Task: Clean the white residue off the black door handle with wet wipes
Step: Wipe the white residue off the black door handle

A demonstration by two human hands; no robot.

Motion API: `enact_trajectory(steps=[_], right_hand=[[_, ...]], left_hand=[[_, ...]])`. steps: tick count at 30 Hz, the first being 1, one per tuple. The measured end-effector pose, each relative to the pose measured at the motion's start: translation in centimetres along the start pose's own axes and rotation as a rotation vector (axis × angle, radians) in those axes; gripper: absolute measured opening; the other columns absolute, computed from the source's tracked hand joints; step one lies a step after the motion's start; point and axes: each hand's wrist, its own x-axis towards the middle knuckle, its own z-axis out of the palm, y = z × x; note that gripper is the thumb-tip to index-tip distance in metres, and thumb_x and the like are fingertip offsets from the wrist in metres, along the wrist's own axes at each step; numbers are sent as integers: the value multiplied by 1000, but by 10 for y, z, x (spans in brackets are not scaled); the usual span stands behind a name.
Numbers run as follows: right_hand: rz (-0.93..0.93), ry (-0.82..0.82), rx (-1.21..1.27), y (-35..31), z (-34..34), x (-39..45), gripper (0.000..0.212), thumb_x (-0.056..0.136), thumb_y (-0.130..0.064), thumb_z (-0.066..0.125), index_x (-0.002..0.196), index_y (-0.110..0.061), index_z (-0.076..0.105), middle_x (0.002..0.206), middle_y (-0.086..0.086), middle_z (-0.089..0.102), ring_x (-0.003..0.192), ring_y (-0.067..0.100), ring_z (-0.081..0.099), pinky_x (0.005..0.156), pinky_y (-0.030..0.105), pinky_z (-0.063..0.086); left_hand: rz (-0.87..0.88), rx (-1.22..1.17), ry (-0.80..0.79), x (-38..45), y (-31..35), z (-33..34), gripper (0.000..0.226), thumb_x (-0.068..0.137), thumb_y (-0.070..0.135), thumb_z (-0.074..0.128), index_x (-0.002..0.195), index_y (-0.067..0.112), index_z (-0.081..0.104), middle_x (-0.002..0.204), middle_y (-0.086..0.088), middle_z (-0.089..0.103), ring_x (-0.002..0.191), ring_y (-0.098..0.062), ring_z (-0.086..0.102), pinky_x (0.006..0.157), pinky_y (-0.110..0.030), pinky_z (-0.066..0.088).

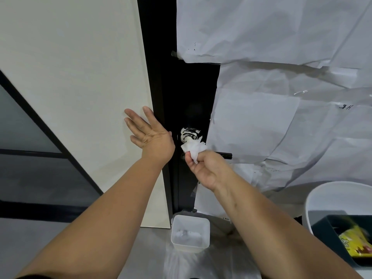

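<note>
Two hands — left (150, 135) flat, empty | right (203, 168) pinches crumpled wipe (194, 148) | smeared handle (190, 134)

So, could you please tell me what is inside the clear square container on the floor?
The container holds a few crumpled white wipes; nothing else can be made out through its frosted walls.

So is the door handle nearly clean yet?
Not yet. Done: crumpled white wipes already lie in the small bin below. In hand: the right hand holds a wet wipe against the door handle, and the left hand rests flat on the wall. Left: thick white residue still streaks the handle's round base.
</note>
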Motion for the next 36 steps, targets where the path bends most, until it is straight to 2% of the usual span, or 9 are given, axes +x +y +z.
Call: enact_trajectory(steps=[3, 7, 10, 15, 19, 23, 25, 30, 36], right_hand=[[-186, 27, -451, -16, -4, -8, 33, 85, 17, 39, 96, -1, 64, 95, 13, 67, 77, 19, 61, 75, 28, 55], [-583, 148, -1016, -21, -25, 3, 25, 89, -7, 54, 106, -18, 69, 88, 2, 69, 66, 11, 58, 57, 15, 43], [-926, 174, -1456, -12, -35, 16, 32, 89, 1, 50, 114, -10, 67, 98, 8, 58, 77, 12, 51, 69, 10, 34], [-1102, -57, -1740, 15, -36, 27, 44, 71, 15, 60, 110, -5, 67, 85, 3, 47, 72, 14, 52, 62, 27, 50], [-986, -116, -1600, 34, -44, 17, 35, 77, 1, 60, 105, -15, 72, 87, 4, 61, 73, 19, 58, 66, 27, 50], [-304, 66, -955, 30, -61, 13, 26, 81, 1, 58, 85, -19, 73, 83, 5, 66, 69, 16, 52, 58, 25, 41], [-119, 44, -679, 25, -65, 11, 32, 79, 14, 49, 85, -10, 69, 85, 10, 65, 67, 17, 52, 55, 25, 42], [-48, -30, -347, 18, -64, 4, 38, 70, 29, 34, 72, 0, 58, 79, 15, 66, 68, 21, 56, 68, 31, 39], [-35, 25, -47, 11, -46, 13, 11, 92, 3, 53, 98, 4, 62, 100, 11, 64, 90, 17, 57, 81, 25, 51]], left_hand=[[7, -10, -3, 0, 1, 0, 98, 92, 27, 56, 140, 8, -28, 147, -41, -22, 138, -55, -19, 106, -70, 19], [-2, -20, -3, 0, 1, 0, 100, 92, 28, 56, 142, 7, -27, 147, -42, -22, 138, -56, -19, 105, -70, 20], [0, -14, -8, 0, 1, 0, 100, 91, 28, 56, 141, 8, -28, 147, -42, -22, 138, -56, -19, 105, -69, 20], [5, -11, -5, 0, 1, 0, 100, 91, 28, 57, 140, 9, -28, 147, -42, -21, 138, -56, -18, 105, -69, 21], [23, -13, -5, 0, 1, 0, 100, 91, 27, 58, 140, 11, -29, 147, -42, -23, 138, -56, -19, 106, -70, 19], [26, -1, 30, -1, 0, 0, 101, 90, 28, 60, 143, 9, -23, 147, -43, -17, 139, -57, -14, 105, -67, 24], [40, 31, 95, -5, -3, 1, 100, 88, 33, 63, 147, 6, -13, 149, -44, -7, 140, -57, -4, 103, -61, 32], [94, 86, 167, -11, -9, -3, 102, 86, 41, 68, 151, 7, -2, 153, -37, -2, 143, -49, 4, 111, -53, 27], [97, 72, 176, -12, -10, -10, 105, 81, 43, 72, 152, 15, 0, 156, -31, -1, 144, -43, 9, 112, -55, 24]])
